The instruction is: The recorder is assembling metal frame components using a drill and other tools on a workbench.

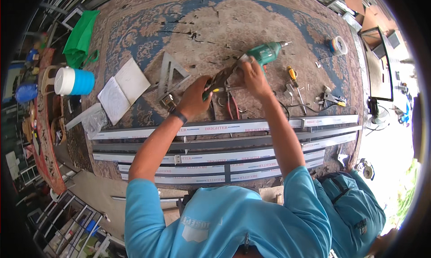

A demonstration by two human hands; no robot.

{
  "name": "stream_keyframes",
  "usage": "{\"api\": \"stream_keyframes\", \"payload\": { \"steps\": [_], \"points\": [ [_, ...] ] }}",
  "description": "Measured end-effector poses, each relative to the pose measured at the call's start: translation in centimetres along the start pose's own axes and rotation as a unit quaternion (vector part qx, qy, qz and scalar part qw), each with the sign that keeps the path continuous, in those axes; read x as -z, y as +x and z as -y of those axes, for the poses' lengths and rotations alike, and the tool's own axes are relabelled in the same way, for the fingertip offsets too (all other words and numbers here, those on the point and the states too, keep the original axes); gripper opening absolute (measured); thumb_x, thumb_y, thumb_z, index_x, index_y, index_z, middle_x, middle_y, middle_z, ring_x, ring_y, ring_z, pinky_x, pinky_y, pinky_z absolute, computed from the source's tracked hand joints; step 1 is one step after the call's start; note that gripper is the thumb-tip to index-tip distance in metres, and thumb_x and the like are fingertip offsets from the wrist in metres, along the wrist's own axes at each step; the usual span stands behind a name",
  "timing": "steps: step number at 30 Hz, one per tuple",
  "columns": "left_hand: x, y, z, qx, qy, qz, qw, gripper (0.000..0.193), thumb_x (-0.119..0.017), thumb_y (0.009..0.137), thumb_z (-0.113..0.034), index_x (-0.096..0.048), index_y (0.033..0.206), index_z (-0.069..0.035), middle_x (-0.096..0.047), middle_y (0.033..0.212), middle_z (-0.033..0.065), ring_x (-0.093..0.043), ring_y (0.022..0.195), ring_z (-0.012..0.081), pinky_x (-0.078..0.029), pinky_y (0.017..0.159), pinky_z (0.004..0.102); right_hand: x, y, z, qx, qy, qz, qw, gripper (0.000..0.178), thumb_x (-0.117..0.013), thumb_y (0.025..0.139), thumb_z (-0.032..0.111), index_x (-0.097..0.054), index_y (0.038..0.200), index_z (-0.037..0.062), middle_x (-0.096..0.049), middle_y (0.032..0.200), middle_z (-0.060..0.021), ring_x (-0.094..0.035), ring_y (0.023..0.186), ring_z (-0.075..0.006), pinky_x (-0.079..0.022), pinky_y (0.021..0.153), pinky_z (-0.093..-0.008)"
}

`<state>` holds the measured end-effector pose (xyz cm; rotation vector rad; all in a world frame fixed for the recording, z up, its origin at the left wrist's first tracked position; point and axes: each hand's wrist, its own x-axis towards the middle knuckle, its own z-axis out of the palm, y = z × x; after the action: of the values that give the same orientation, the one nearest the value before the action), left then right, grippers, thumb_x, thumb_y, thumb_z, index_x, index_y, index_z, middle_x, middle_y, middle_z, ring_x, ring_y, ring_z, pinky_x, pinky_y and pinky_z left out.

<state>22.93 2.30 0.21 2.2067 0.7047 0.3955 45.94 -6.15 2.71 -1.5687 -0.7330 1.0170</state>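
My right hand (256,78) is closed at the rear and handle of a green power drill (266,53), whose chuck and bit point to the right. My left hand (195,97) curls around a tool with a dark green handle (206,94); its kind is mostly hidden by my fingers. A long dark piece (223,75) stretches between my two hands, and I cannot tell what it is. Just below them lie red-handled pliers (232,107). To the left of my left hand rests a metal set square (171,73), with a small metal fitting (168,101) below it.
Film-covered metal profiles (215,129) span the table's near side. An open notebook (123,91), blue-and-white jug (74,81) and green bag (81,38) are at left. A yellow-handled screwdriver (292,74), clamp-like tool (333,99) and tub (338,46) are at right. Another person (348,202) is close by.
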Motion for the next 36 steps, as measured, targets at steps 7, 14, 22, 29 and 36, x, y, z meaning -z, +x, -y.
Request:
{"api": "stream_keyframes", "payload": {
  "steps": [7, 14, 22, 29, 36],
  "points": [
    [-1.8, 5.6, 4.3, -0.027, -0.059, -0.105, 0.992, 0.048, -0.068, 0.087, -0.009, -0.053, 0.131, -0.001, -0.064, 0.120, 0.0254, -0.066, 0.105, 0.0439, -0.054, 0.091, 0.0475, -0.1, 7.8, 1.3, 0.370, -0.459, -0.017, 0.808, 0.012, -0.061, 0.090, 0.004, -0.052, 0.097, -0.0008, -0.055, 0.088, -0.0286, -0.062, 0.075, -0.0451, -0.052, 0.065, -0.0500],
    [-4.4, 6.6, 6.4, -0.106, -0.076, -0.182, 0.975, 0.048, -0.069, 0.085, -0.010, -0.055, 0.130, -0.002, -0.064, 0.120, 0.0263, -0.063, 0.111, 0.0458, -0.053, 0.093, 0.0467, 0.7, 9.4, -1.4, 0.191, -0.283, 0.019, 0.940, 0.029, -0.066, 0.083, -0.003, -0.057, 0.111, -0.0049, -0.054, 0.096, -0.0284, -0.061, 0.080, -0.0461, -0.054, 0.071, -0.0495],
    [-3.3, 6.9, 6.2, -0.052, -0.110, -0.112, 0.986, 0.040, -0.068, 0.088, -0.008, -0.056, 0.126, -0.003, -0.067, 0.111, 0.0244, -0.065, 0.104, 0.0465, -0.054, 0.085, 0.0474, 0.4, 8.8, -0.1, 0.153, -0.250, 0.037, 0.955, 0.023, -0.061, 0.083, -0.007, -0.057, 0.105, -0.0029, -0.055, 0.084, -0.0229, -0.059, 0.073, -0.0426, -0.051, 0.097, -0.0449],
    [-3.6, 6.4, 5.5, -0.074, -0.093, -0.120, 0.986, 0.047, -0.069, 0.088, -0.011, -0.054, 0.131, -0.003, -0.065, 0.120, 0.0231, -0.064, 0.109, 0.0449, -0.053, 0.091, 0.0486, 2.2, 8.5, -2.2, 0.303, -0.405, 0.044, 0.861, 0.033, -0.066, 0.079, -0.007, -0.058, 0.111, -0.0051, -0.053, 0.089, -0.0187, -0.059, 0.086, -0.0403, -0.051, 0.098, -0.0482],
    [-4.4, 8.1, 6.6, -0.040, -0.095, -0.082, 0.991, 0.042, -0.070, 0.087, -0.009, -0.056, 0.126, -0.003, -0.068, 0.108, 0.0220, -0.066, 0.101, 0.0449, -0.055, 0.083, 0.0475, 2.3, 8.8, -1.5, 0.096, -0.306, 0.058, 0.946, 0.041, -0.067, 0.080, -0.007, -0.058, 0.121, -0.0058, -0.055, 0.091, -0.0161, -0.060, 0.087, -0.0357, -0.054, 0.089, -0.0450]
  ]
}}
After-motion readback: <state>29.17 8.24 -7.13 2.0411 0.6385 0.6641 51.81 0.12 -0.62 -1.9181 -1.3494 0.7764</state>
